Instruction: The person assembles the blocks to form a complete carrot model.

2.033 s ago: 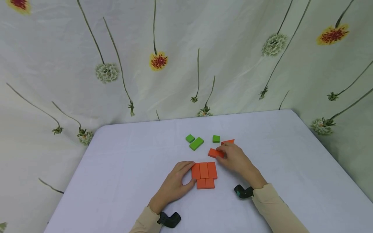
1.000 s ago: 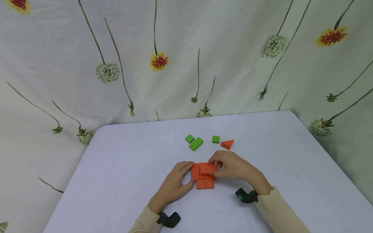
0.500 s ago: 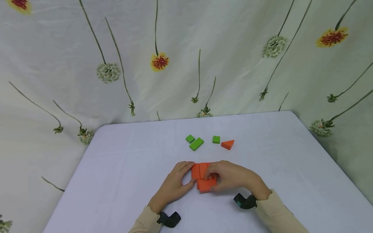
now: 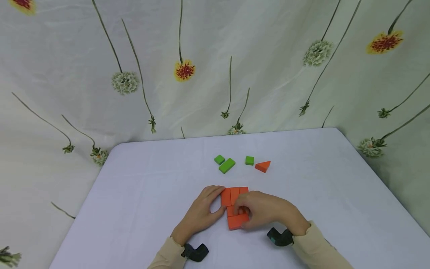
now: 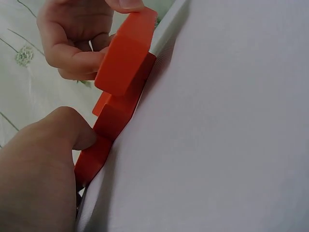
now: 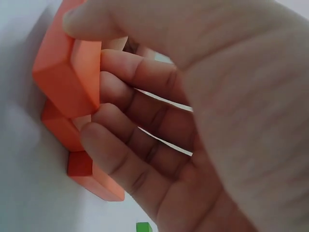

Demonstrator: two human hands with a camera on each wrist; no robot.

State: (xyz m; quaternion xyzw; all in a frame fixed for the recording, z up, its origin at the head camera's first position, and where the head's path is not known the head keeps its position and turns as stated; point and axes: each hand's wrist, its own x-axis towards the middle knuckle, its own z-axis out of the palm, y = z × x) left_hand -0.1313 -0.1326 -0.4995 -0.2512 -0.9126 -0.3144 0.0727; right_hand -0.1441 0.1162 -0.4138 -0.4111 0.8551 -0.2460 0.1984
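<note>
My right hand [image 4: 263,209] pinches an orange rectangular block [image 4: 235,223] between thumb and fingers. In the right wrist view this block [image 6: 55,72] sits higher than the orange blocks behind it. It lies crosswise at the near end of a flat group of orange blocks [image 4: 234,193], and the hand hides part of the group's right side. My left hand [image 4: 200,211] holds the leftmost orange block [image 4: 226,198], index finger at its far end and thumb at its near end. In the left wrist view the thumb [image 5: 79,130] presses against an orange block [image 5: 94,157].
Beyond the hands lie a green cube [image 4: 220,159], a green rectangular block [image 4: 227,166], another small green block [image 4: 249,160] and an orange triangular block [image 4: 263,166]. A white cloth covers the table [image 4: 151,186]; a flower-patterned curtain [image 4: 208,93] hangs behind it.
The right hand has picked up the orange rectangular block from beside the triangle and brought it over the group to its near end. The left hand has stayed in place.
</note>
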